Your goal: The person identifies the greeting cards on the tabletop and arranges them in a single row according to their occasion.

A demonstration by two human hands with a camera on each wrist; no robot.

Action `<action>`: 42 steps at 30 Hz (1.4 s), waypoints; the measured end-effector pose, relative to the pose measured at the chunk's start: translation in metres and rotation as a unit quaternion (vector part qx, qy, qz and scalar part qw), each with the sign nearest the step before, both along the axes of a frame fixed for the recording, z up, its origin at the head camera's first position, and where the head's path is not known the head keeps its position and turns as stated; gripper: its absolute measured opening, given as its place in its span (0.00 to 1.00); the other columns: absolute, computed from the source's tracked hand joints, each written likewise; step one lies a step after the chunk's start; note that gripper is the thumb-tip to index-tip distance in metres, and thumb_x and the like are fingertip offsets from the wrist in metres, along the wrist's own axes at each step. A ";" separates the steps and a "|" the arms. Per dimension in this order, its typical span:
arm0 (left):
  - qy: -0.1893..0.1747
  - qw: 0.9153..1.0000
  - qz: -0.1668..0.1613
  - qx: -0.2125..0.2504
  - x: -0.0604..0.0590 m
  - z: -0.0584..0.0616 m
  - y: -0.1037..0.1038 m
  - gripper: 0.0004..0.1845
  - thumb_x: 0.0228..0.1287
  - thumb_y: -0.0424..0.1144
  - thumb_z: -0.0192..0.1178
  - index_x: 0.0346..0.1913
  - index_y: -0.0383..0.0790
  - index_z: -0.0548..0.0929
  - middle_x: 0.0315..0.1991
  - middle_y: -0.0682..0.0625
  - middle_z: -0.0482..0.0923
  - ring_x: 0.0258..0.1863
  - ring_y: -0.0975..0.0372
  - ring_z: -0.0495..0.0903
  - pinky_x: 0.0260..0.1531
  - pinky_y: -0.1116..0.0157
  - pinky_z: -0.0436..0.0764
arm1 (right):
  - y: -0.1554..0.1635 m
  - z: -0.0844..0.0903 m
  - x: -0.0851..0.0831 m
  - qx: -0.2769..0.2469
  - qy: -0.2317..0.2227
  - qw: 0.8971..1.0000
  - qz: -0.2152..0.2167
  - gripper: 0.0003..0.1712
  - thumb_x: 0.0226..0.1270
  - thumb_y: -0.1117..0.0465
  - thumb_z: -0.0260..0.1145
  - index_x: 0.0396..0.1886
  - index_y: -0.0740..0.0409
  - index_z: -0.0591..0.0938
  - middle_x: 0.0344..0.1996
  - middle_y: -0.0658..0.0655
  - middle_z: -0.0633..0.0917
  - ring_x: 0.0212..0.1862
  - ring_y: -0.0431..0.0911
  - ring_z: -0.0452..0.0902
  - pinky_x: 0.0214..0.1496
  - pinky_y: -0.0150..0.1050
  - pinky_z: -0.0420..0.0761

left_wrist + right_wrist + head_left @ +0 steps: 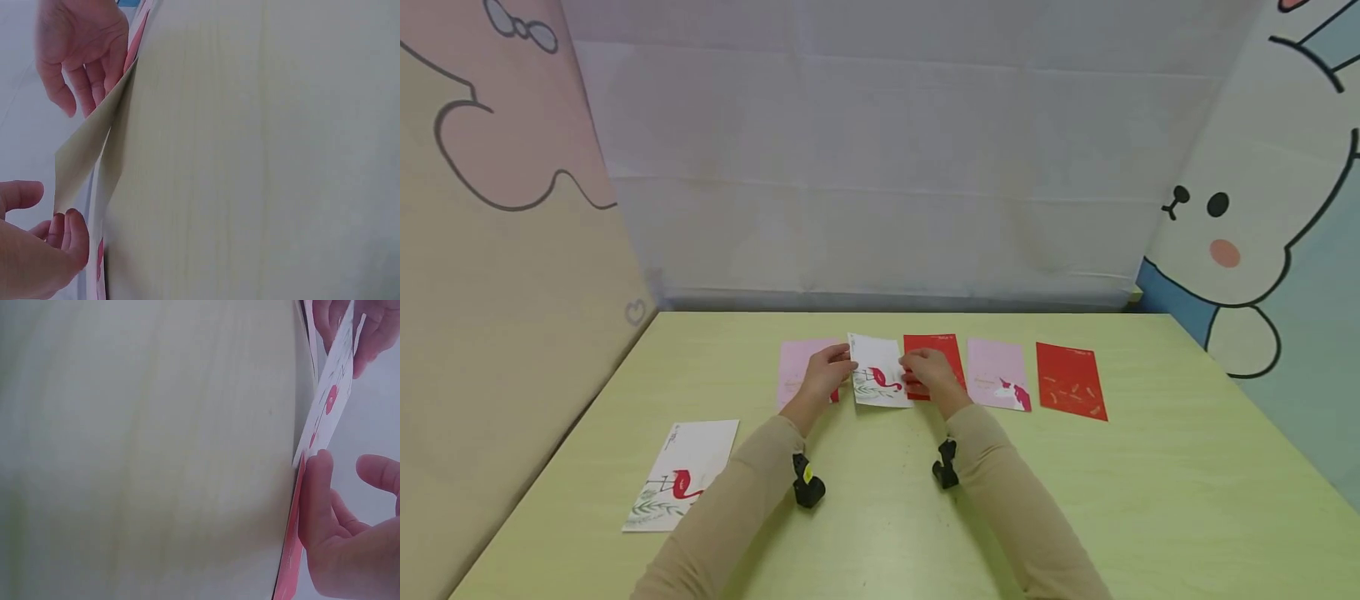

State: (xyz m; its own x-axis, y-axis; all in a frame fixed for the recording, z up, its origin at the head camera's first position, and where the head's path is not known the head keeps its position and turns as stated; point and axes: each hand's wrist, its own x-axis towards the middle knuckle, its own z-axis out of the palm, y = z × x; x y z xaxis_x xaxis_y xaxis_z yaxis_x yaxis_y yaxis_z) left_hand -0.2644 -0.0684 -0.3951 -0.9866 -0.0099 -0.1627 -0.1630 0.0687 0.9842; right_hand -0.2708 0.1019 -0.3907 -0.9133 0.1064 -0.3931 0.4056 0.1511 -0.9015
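A white card (pixel 878 372) with a red flamingo lies between my hands at the back of the table, its lower edge raised. My left hand (pixel 831 370) is at its left edge; in the left wrist view, the fingertips (pixel 74 219) meet a corner of the card while the thumb stands apart. At the right edge is my right hand (pixel 928 372), over a red card (pixel 936 342). The right wrist view shows its index finger (pixel 320 481) against the white card's edge, with the thumb spread away. Left of the white card, a pink card (pixel 797 367) is partly behind my left hand.
Further right in the row are a pink unicorn card (pixel 997 367) and another red card (pixel 1070 383). A larger white flamingo card (pixel 688 454) lies front left, partly under my left sleeve. A white sheet (pixel 880 167) hangs behind the table (pixel 880 525).
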 end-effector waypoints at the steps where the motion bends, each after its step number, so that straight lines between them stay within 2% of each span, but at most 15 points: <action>1: 0.001 1.000 0.000 0.002 0.000 0.000 0.001 0.23 0.57 0.25 0.53 0.58 0.28 0.66 0.48 0.36 0.69 0.43 0.52 0.72 0.43 0.58 0.73 | 0.000 0.000 0.000 0.001 0.000 1.000 0.000 0.19 0.61 0.60 0.58 0.50 0.65 0.72 0.37 0.60 0.77 0.32 0.47 0.74 0.31 0.34 0.78; 6: -0.009 1.000 0.002 0.009 0.000 -0.001 0.003 0.26 0.55 0.22 0.54 0.59 0.32 0.66 0.44 0.38 0.70 0.32 0.57 0.76 0.35 0.61 0.78 | 0.000 0.000 0.000 0.005 0.001 1.000 -0.003 0.20 0.61 0.60 0.58 0.51 0.64 0.72 0.38 0.59 0.77 0.34 0.47 0.75 0.32 0.34 0.78; 9: -0.007 1.000 0.000 0.007 0.000 -0.002 0.002 0.26 0.55 0.21 0.53 0.59 0.34 0.66 0.42 0.38 0.71 0.29 0.58 0.76 0.32 0.62 0.78 | 0.000 0.001 0.001 0.012 0.001 1.000 -0.006 0.19 0.61 0.59 0.59 0.50 0.63 0.72 0.38 0.59 0.77 0.35 0.48 0.75 0.32 0.34 0.78; 17: -0.002 1.000 0.007 0.021 -0.001 -0.005 -0.001 0.26 0.55 0.21 0.52 0.58 0.36 0.67 0.41 0.39 0.71 0.32 0.57 0.76 0.30 0.65 0.78 | -0.002 0.002 0.005 0.004 0.006 1.000 -0.004 0.19 0.60 0.60 0.60 0.50 0.62 0.73 0.38 0.59 0.77 0.35 0.48 0.75 0.34 0.36 0.78; 28: -0.007 0.999 0.008 0.032 0.001 -0.002 -0.007 0.25 0.57 0.23 0.52 0.59 0.37 0.66 0.44 0.40 0.70 0.38 0.54 0.74 0.36 0.62 0.77 | -0.002 0.002 0.004 -0.012 0.017 1.000 -0.011 0.20 0.59 0.61 0.61 0.51 0.61 0.73 0.37 0.58 0.78 0.33 0.47 0.74 0.32 0.33 0.78; 35: -0.003 1.000 0.002 0.030 0.004 0.001 -0.009 0.24 0.58 0.23 0.52 0.59 0.36 0.66 0.44 0.39 0.70 0.38 0.53 0.74 0.38 0.60 0.77 | -0.002 0.006 0.005 -0.007 0.012 1.000 -0.023 0.20 0.58 0.60 0.62 0.51 0.59 0.74 0.38 0.58 0.77 0.37 0.48 0.74 0.35 0.33 0.78; 42: 0.002 1.000 0.007 0.009 0.008 0.005 -0.009 0.24 0.57 0.23 0.52 0.58 0.37 0.67 0.44 0.40 0.70 0.38 0.53 0.74 0.37 0.61 0.77 | -0.001 0.010 0.009 -0.018 0.011 1.000 -0.015 0.21 0.59 0.61 0.61 0.52 0.60 0.73 0.43 0.59 0.76 0.44 0.51 0.73 0.43 0.39 0.76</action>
State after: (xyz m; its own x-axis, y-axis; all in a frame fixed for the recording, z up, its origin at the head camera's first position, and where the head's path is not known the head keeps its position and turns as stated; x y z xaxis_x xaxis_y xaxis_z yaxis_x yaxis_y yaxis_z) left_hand -0.2569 -0.0775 -0.3903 -0.9869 -0.0217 -0.1600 -0.1609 0.0487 0.9858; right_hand -0.2619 0.1014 -0.3809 -0.9186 0.1199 -0.3765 0.3890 0.1065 -0.9151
